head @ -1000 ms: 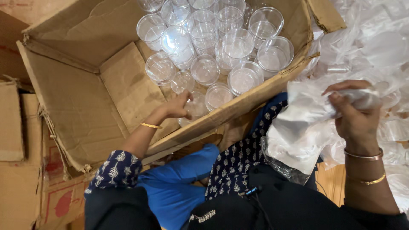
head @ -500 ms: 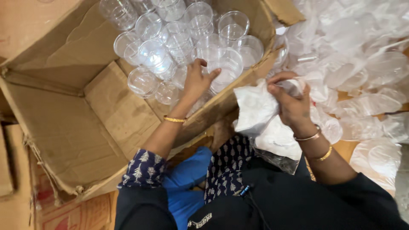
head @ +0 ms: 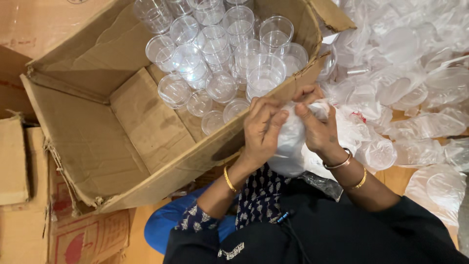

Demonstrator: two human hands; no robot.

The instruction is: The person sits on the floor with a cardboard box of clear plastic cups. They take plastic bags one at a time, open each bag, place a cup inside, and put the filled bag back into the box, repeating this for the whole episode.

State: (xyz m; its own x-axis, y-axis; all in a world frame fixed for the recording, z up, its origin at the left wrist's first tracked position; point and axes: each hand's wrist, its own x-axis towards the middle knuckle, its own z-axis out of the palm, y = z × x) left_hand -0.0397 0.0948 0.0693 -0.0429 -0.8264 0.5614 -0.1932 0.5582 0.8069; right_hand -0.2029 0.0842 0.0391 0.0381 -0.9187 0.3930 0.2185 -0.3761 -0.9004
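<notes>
Both hands, left hand (head: 261, 128) and right hand (head: 318, 128), pinch shut on a thin plastic bag (head: 289, 146) beside the cardboard box (head: 88, 142) of clear cups (head: 220, 54); looks like mid-opening, needs gentle pulling apart

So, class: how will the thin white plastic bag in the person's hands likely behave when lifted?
The plastic bag looks floppy: it bunches and creases between the left hand and right hand. Probably light, being thin and see-through. Its glossy film may slip.
</notes>
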